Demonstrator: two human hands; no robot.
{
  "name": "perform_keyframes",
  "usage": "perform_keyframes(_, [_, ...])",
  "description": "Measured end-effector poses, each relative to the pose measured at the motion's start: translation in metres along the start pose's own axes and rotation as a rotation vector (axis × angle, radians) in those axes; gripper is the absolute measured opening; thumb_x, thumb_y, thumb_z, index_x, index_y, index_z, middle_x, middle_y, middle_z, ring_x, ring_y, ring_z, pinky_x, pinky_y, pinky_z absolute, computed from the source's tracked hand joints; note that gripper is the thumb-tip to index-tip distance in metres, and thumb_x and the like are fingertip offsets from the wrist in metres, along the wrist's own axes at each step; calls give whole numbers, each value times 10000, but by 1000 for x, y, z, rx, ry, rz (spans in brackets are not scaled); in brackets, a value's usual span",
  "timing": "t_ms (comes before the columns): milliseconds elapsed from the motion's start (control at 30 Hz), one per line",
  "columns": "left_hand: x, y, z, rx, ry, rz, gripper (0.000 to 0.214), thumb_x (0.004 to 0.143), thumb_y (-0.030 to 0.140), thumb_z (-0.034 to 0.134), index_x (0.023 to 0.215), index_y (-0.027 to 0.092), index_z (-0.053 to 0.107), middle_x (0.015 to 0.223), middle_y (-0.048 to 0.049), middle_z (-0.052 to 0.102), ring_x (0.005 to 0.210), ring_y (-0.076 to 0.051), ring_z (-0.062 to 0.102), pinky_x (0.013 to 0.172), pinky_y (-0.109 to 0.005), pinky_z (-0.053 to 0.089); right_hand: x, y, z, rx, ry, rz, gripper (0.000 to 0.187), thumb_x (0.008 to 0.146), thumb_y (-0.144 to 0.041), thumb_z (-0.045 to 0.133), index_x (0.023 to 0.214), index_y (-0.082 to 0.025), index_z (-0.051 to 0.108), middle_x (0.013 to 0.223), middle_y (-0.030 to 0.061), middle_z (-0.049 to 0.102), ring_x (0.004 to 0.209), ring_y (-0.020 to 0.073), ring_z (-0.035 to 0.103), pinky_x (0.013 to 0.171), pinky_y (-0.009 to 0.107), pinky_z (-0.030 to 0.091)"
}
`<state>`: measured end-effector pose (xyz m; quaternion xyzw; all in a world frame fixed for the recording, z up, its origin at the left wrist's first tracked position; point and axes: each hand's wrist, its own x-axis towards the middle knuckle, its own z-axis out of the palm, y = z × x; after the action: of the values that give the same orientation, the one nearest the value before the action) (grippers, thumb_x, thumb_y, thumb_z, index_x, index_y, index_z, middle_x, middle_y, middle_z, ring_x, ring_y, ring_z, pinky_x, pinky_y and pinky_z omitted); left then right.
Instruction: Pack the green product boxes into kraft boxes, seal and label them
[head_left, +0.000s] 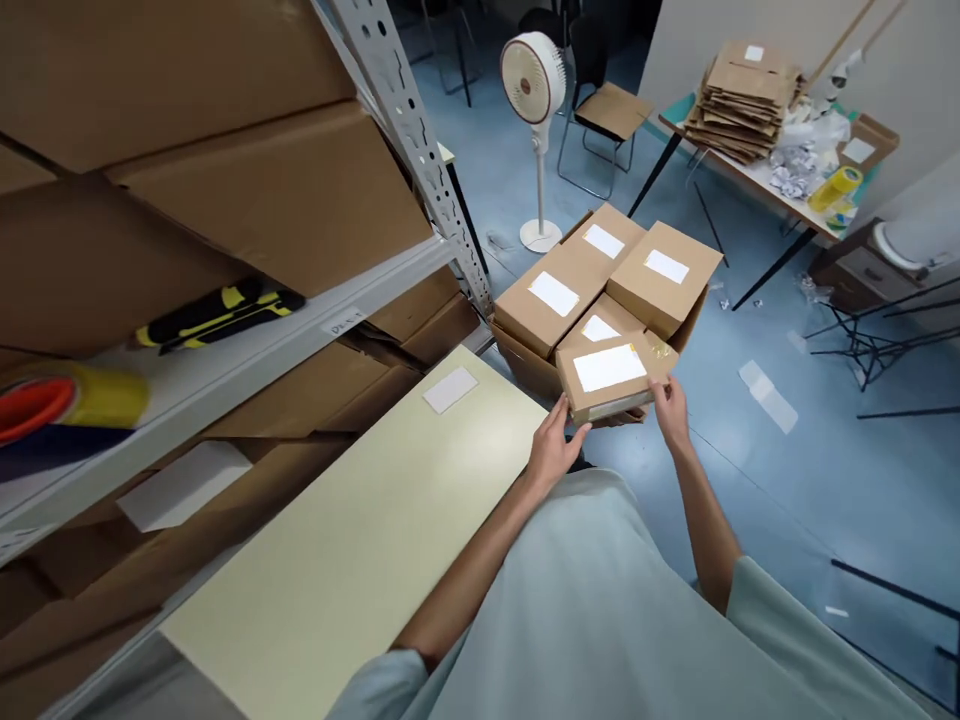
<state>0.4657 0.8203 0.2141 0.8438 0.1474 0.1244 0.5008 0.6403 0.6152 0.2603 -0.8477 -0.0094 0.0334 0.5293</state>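
Clasping small labelled box between left hand and right hand, pressing fingers on its ends, at near edge of carton packed with four like boxes

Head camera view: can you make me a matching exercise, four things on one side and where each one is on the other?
Things:
1. small box
2. fan
3. yellow-and-black tool
4. flattened cardboard stack

Places:
A. on the metal shelf
B. on the table
C. standing on the floor
D. held by the left hand and right hand

Pairs: 1-D, 2-C, 3-A, 4-B.
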Motion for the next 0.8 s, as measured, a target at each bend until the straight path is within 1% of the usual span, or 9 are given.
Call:
perform_keyframes(100, [51,19,37,28,-11,-38,788,1113,519,602,1799,241,331,1843,-134,403,1680,-326,462,1358,-502,479,100,3,1,-12,-116,-110,499,916,-657,620,1113,-209,719,1099,115,783,1014,293,711,961,462,615])
perform_keyframes(167, [78,25,57,55,-60,-92,818,1102,485,616,1796,181,309,1867,-176,333,1719,-340,386,1399,-514,408,152,7,11,-35,-201,-140,523,913,-629,633,1201,-204,734,1230,138,767,1112,308,716,1074,500,592])
perform_keyframes(233, [99,26,73,71,-154,-186,815,1073,419,654,1767,119,349,1860,-228,314,1722,-363,370,1406,-533,385,185,14,26,-102,-255,-117,568,871,-587,699,1282,-195,730,1320,172,738,1222,334,699,1167,540,552])
perform_keyframes(300, [113,24,85,46,-237,-254,774,1041,345,682,1729,105,422,1852,-243,317,1704,-377,396,1393,-543,402,197,21,40,-198,-279,-97,616,850,-524,731,1349,-164,710,1341,209,720,1286,363,675,1211,591,520])
perform_keyframes(367, [118,23,92,-18,-265,-240,722,1014,304,704,1688,139,505,1856,-213,322,1681,-373,437,1380,-533,425,191,24,51,-274,-256,-150,620,890,-469,695,1401,-118,684,1382,254,690,1347,387,646,1237,632,491])
perform_keyframes(433, [117,21,91,-81,-254,-184,650,1009,305,705,1636,181,585,1836,-172,391,1657,-354,485,1374,-513,438,171,21,59,-302,-185,-269,576,956,-434,631,1420,-95,671,1458,290,637,1423,402,597,1264,656,454])
perform_keyframes(533, [103,17,74,-121,-198,-168,533,1024,336,679,1541,203,682,1705,-156,595,1585,-343,588,1349,-520,470,132,3,72,-260,-170,-435,484,1051,-439,570,1420,-145,677,1495,273,619,1471,400,556,1284,693,410])
perform_keyframes(667, [64,6,31,-179,18,-301,452,1025,370,674,1446,224,748,1515,-138,754,1320,-322,781,1186,-495,612,75,-29,106,-136,-415,-587,433,1115,-487,547,1394,-194,701,1463,232,668,1443,370,601,1269,664,452])
perform_keyframes(800, [7,-7,-21,-307,380,-449,405,1030,378,657,1389,228,766,1441,-130,793,1187,-277,819,1044,-438,669,13,-57,159,-75,-758,-737,412,1115,-517,560,1345,-221,732,1388,186,744,1349,345,678,1216,616,531])
